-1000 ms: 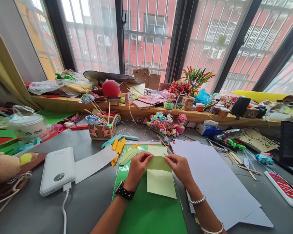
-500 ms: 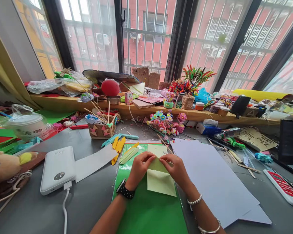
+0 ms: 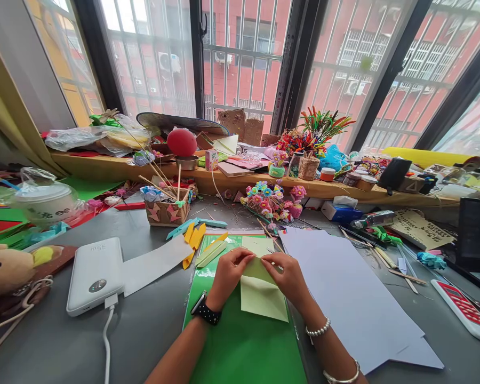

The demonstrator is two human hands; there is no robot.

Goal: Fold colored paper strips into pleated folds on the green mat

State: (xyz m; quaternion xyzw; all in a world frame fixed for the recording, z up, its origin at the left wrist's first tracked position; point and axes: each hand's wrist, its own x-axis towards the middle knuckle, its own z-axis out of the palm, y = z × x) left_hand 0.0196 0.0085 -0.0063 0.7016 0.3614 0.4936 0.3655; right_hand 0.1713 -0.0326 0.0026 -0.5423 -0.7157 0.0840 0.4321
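A pale green sheet of paper (image 3: 263, 298) lies partly folded on a bright green cutting mat (image 3: 244, 341) in front of me. My left hand (image 3: 226, 274), with a black watch on its wrist, pinches the fold's top edge from the left. My right hand (image 3: 290, 277), with bead bracelets on the wrist, pinches the same edge from the right. The fingertips of both hands almost meet at the middle of the fold. A second pale green sheet (image 3: 258, 245) lies just beyond the hands.
A large white sheet (image 3: 344, 288) lies to the right of the mat. A white power bank (image 3: 96, 274) with a cable sits to the left. Yellow paper strips (image 3: 194, 240), a small cardboard box (image 3: 166, 213), paper flowers (image 3: 270, 200) and craft clutter fill the back.
Over the last second both hands slid inward along the fold until the fingertips nearly met. In the last half second they have stayed put.
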